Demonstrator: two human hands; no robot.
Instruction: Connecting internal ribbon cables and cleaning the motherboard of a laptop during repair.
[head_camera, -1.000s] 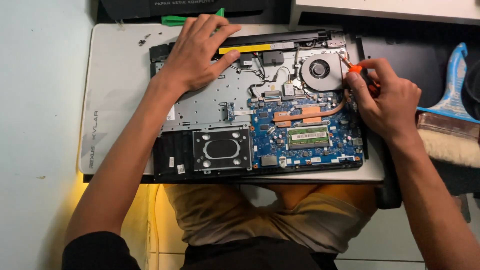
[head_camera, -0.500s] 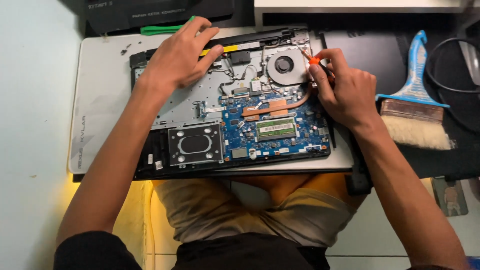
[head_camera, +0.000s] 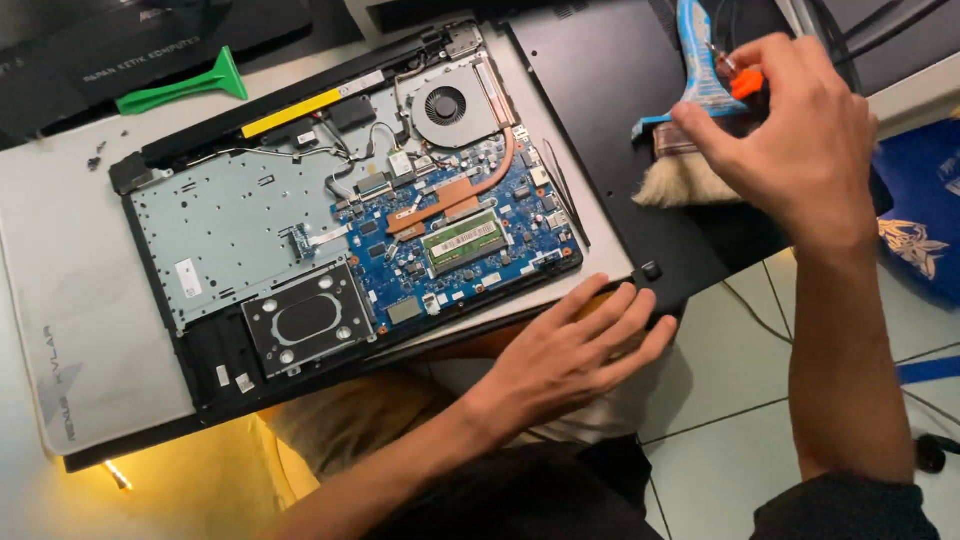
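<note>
One opened laptop (head_camera: 330, 250) lies bottom-up on a grey mat (head_camera: 70, 300) on the bench, reaching up and away from the left hand (head_camera: 575, 350). That hand lies flat and open, fingers spread, holding nothing, on the near edge where the laptop meets one black base cover (head_camera: 640, 110), which runs on toward the right hand (head_camera: 790, 140). The right hand, raised above the cover's far end, is closed around one small screwdriver with an orange collar (head_camera: 745, 82). Directly beneath it rests one blue-handled brush (head_camera: 690, 120) with pale bristles.

Inside the laptop, far of the left hand, I count one round fan (head_camera: 445, 105), one copper heat pipe (head_camera: 455, 195), one memory stick (head_camera: 462, 240) and one empty drive bay (head_camera: 305, 320). One green pry tool (head_camera: 185, 90) lies well beyond.

A few loose screws (head_camera: 97, 152) sit on the mat's far corner; a nudge of the mat could scatter them. The screwdriver tip, if it slips, could scratch the bare blue board (head_camera: 470, 250). The cover overhangs the bench edge, so leaning on it may tip it.
</note>
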